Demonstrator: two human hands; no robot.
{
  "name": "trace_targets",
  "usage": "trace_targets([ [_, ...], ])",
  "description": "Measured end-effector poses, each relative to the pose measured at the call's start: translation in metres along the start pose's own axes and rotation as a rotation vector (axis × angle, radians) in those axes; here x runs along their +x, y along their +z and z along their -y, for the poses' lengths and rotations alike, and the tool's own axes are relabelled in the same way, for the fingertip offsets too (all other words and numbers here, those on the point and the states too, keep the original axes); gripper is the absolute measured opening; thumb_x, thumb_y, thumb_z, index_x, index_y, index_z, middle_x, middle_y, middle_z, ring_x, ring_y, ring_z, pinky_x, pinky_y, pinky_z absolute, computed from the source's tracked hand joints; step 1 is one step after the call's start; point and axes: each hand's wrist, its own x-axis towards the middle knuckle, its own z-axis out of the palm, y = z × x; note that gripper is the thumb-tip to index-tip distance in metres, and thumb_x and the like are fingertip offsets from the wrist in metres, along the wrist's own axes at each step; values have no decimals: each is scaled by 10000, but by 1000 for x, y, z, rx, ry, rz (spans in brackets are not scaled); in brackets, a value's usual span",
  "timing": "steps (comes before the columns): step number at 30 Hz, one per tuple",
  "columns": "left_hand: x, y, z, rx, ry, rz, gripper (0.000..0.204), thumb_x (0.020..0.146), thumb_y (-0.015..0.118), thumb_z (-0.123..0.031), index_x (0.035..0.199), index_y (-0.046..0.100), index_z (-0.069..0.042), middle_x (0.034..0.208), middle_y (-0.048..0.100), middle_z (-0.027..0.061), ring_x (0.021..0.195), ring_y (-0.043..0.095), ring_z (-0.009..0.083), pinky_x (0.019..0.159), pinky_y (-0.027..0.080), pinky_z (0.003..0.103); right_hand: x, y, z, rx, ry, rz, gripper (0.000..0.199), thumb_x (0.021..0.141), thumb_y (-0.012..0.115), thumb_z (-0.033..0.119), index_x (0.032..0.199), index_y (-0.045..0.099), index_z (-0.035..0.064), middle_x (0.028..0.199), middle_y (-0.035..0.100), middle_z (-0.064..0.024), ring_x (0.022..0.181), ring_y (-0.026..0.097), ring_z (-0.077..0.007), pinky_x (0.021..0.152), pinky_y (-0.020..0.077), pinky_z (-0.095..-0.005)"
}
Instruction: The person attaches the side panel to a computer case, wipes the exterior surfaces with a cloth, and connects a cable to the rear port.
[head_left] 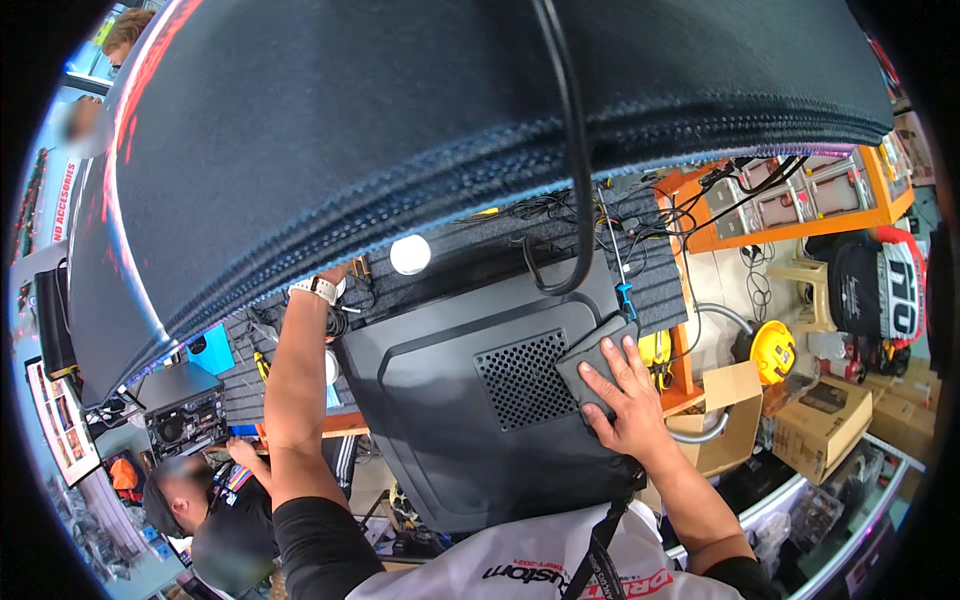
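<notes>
Resting a dark gray pad on a black vented case, center of frame.
With right hand spread flat over the pad, right of center, grip unclenched; with left hand left of center, mostly hidden behind dark stitched mats across the top, grip impossible to tell.

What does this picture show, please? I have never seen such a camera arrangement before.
No robot is here: these are a person's two bare hands. A wide fisheye camera on the person's head looks down, so straight edges bend. The right hand lies spread over a dark grey pad, against a big black panel with many holes. The left hand is mostly hidden behind hanging dark stitched sheets, so what it holds cannot be told. The grey striped worktop bears a white round thing, cables and a blue-handled tool.
</notes>
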Motion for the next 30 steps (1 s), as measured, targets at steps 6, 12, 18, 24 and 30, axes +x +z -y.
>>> trace_targets([
  [6,-18,37,28,1104,409,611,386,1088,620,-212,1410,617,2,1243,764,215,1148,763,351,1027,616,419,-1,0,-2,-25,-15,1,605,906,825,306,1496,700,266,1714,472,-126,1599,373,-453,1227,396,-583],
  [12,-39,144,103,1862,879,942,692,986,747,-179,1620,493,-71,1383,695,267,1148,707,490,1014,592,528,-1,-3,-2,-40,-6,11,613,928,802,324,1526,670,293,1737,443,-101,1619,352,-419,1230,399,-569],
  [18,-6,214,152,2287,989,938,477,1036,551,-119,1506,584,-40,1163,756,226,934,786,416,814,655,509,0,-6,-3,4,3,18,594,947,782,342,1528,666,305,1736,445,-74,1618,358,-400,1252,395,-559],
  [24,3,227,184,2314,1112,877,354,1021,559,-116,1347,668,-33,1047,773,211,878,804,391,763,668,499,-1,-6,-7,43,0,-3,613,951,769,354,1550,641,329,1747,429,-36,1612,376,-378,1243,404,-555],
  [30,6,224,189,2328,921,771,244,1014,581,-116,1180,734,-22,1107,771,271,947,793,445,824,660,541,-2,-6,-9,68,-10,0,643,948,774,350,1571,615,323,1743,426,-63,1609,377,-370,1263,376,-552],
])
